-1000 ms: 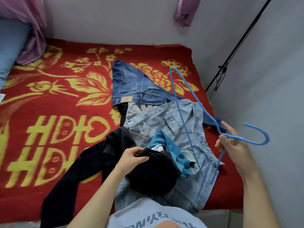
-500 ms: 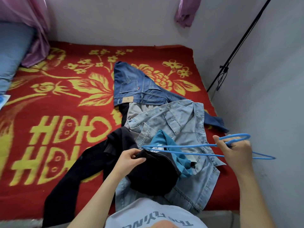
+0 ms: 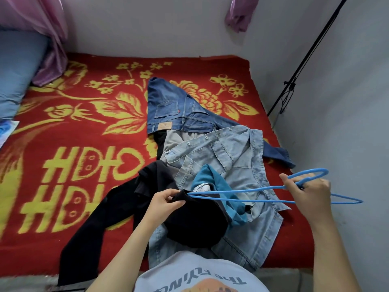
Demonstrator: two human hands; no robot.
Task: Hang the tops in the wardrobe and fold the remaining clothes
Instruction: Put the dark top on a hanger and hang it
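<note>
head view: the step in hand looks like threading the blue hanger [image 3: 263, 188] into the black top [image 3: 195, 226]. the left hand [image 3: 166, 202] pinches the top's edge between thumb and curled fingers, right at the hanger's left tip. the right hand [image 3: 309, 190] grips the hanger near its hook. next, i judge, the tip must slide inside the opening (limp cloth may slip off). the top lies on the light denim jacket [image 3: 237, 157], near the bed's front edge. the grey wall [image 3: 347, 123] stands close on the right, while the red blanket [image 3: 73, 165] to the left offers open room.
</note>
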